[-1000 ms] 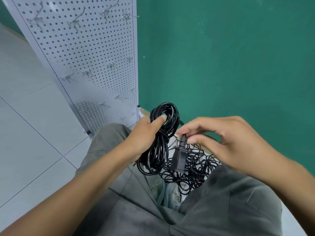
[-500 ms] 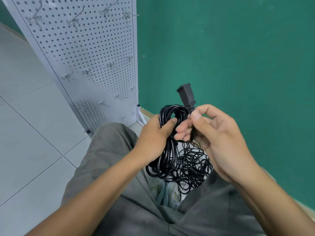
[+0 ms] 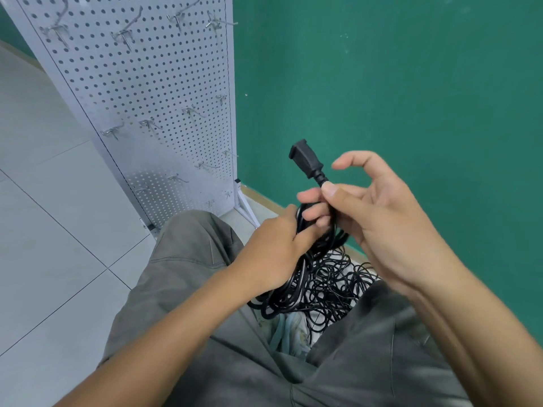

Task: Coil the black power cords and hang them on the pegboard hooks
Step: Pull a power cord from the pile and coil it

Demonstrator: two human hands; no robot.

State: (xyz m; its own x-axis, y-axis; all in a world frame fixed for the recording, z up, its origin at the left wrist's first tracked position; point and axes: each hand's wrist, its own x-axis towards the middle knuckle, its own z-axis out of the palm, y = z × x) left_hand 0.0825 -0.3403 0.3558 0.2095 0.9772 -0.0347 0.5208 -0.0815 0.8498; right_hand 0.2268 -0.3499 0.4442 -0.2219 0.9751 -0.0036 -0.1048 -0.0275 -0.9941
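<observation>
Left hand (image 3: pixel 273 254) grips the coiled black cord (image 3: pixel 296 286) over the lap, near centre. Right hand (image 3: pixel 379 227) pinches the cord just below its plug (image 3: pixel 305 163), plug end pointing up-left. Loose cords (image 3: pixel 338 283) tangled w/ each other beneath. Pegboard (image 3: pixel 152 107) far left, hooks (image 3: pixel 192 111) bare.

Glossy black plastic cord (image 3: pixel 296 286), perforated matt metal pegboard (image 3: pixel 152 92), smooth floor tiles (image 3: pixel 44 230).

Coiled cord (image 3: pixel 296 286) in both hands
</observation>
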